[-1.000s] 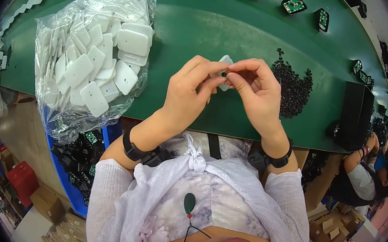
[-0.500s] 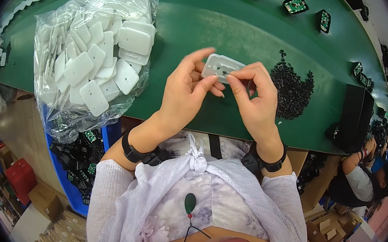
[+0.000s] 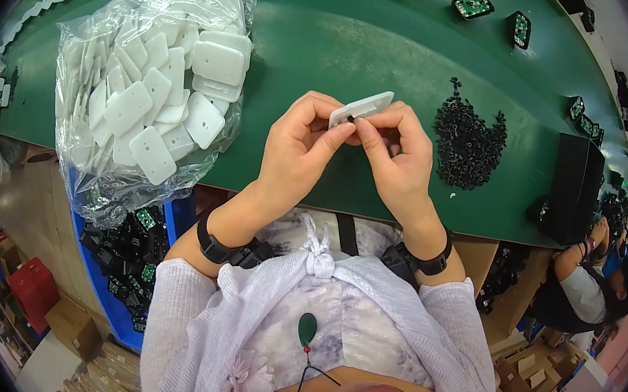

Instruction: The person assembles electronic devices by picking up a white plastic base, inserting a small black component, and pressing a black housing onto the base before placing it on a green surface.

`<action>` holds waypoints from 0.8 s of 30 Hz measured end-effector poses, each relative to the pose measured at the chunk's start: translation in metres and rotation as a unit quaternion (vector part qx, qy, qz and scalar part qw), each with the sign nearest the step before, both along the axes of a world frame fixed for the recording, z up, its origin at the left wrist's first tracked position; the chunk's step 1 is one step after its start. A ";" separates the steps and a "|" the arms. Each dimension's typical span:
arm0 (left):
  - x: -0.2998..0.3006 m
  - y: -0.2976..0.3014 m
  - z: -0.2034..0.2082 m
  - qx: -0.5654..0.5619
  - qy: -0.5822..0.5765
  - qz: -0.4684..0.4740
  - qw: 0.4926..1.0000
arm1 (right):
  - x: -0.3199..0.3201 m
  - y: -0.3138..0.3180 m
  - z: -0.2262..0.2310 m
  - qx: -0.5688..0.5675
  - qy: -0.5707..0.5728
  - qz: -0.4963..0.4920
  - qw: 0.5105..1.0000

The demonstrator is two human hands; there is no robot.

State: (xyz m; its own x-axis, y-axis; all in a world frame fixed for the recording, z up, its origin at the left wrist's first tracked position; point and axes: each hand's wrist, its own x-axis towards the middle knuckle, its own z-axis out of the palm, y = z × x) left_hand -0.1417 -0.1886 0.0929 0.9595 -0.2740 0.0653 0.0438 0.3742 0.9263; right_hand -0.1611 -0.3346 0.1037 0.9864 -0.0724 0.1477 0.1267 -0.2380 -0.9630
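Above the green table, both hands hold one white plastic cover, a rounded rectangular plate tilted up on edge. My left hand grips its left end between thumb and fingers. At the right side, my right hand is closed, its thumb pressing near a small black part on the cover's near face. The thumbs almost meet there, and the black part's exact shape is partly hidden. Right of my hands lies a pile of small black plastic parts. To the left, a clear plastic bag holds many white covers.
Black housings with green circuit boards stand along the table's far side. A black box sits at the right edge. Below the bag, a blue bin holds more black housings. White covers line the far left. A co-worker sits at right.
The cover has turned from facing up to tilted on edge. My right hand has shifted slightly left, and my left fingers have closed in behind the cover.
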 end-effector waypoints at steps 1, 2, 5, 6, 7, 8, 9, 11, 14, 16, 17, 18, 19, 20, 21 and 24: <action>0.000 0.000 -0.001 0.010 -0.014 0.008 1.000 | 0.001 0.000 -0.004 0.005 -0.002 -0.002 1.000; 0.000 0.001 -0.003 0.009 -0.014 0.007 1.000 | 0.001 -0.001 -0.001 0.004 -0.003 -0.002 1.000; 0.000 0.007 -0.005 0.067 -0.036 0.007 0.997 | 0.004 -0.009 0.006 -0.268 -0.129 0.037 0.954; -0.001 0.008 -0.003 0.036 -0.014 0.000 0.999 | 0.004 -0.012 0.006 -0.298 -0.176 0.035 0.937; -0.002 0.009 -0.001 0.006 0.009 -0.007 1.000 | 0.005 -0.014 0.006 -0.328 -0.222 0.032 0.918; -0.001 0.010 0.002 0.005 0.009 -0.006 1.000 | 0.002 -0.012 0.008 -0.328 -0.222 0.032 0.918; -0.001 0.010 0.005 0.002 0.024 -0.016 1.000 | -0.002 -0.011 0.011 -0.271 -0.198 -0.026 0.942; -0.001 0.010 0.008 -0.001 0.039 -0.024 0.999 | -0.002 -0.012 0.015 -0.190 -0.162 -0.082 0.965; -0.001 0.011 0.010 0.002 0.061 -0.049 0.997 | 0.002 -0.016 0.019 -0.168 -0.053 0.031 0.984; 0.001 0.015 0.009 0.043 0.067 -0.066 0.995 | 0.004 -0.017 0.021 -0.132 -0.006 0.035 0.991; 0.002 0.016 0.008 0.043 0.069 -0.067 0.994 | 0.006 -0.020 0.023 -0.075 0.066 0.059 0.993; 0.002 0.018 0.006 0.051 0.073 -0.084 0.992 | 0.008 -0.021 0.024 -0.018 0.137 0.082 0.987; 0.003 0.019 0.005 0.058 0.077 -0.101 0.990 | 0.009 -0.020 0.026 -0.018 0.139 0.083 0.987; 0.004 0.020 0.005 0.058 0.079 -0.100 0.990 | 0.010 -0.019 0.027 -0.059 0.127 0.075 0.987; 0.007 0.020 0.007 0.050 0.090 -0.098 0.990 | 0.011 -0.018 0.028 -0.100 0.115 0.065 0.986; 0.015 0.021 0.010 0.034 0.122 -0.076 0.989 | 0.022 -0.020 0.023 -0.022 0.178 0.069 0.981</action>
